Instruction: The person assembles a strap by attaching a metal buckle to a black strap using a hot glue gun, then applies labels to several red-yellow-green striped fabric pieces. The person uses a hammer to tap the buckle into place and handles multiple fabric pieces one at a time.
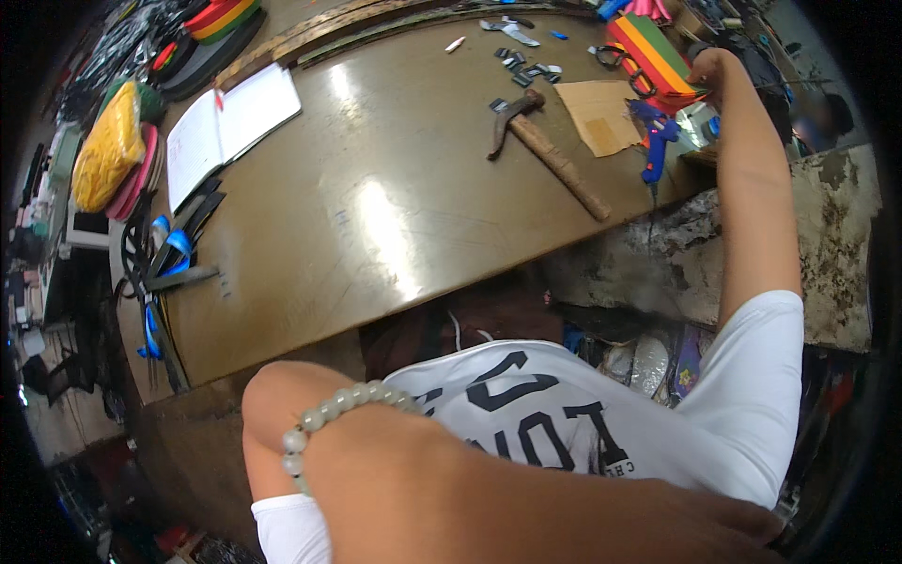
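My right arm stretches to the far right of the table. My right hand (716,70) is closed at the right edge of a red, yellow and green striped band (648,58); part of its fingers is hidden. Black-handled scissors (643,85) lie against the band's near side. Just nearer lies a blue glue gun (657,141), beside a piece of brown cardboard (599,115). My left arm is bent back, with a pale bead bracelet at the wrist. Very near the camera, my left hand (564,512) crosses the lower edge, its fingers too unclear to read.
A hammer (550,155) lies on the brown table (282,254), with small black pieces (519,64) beyond it. At left are an open notebook (225,122), a yellow bundle (108,155), black and blue straps (169,258) and a striped roll (218,21).
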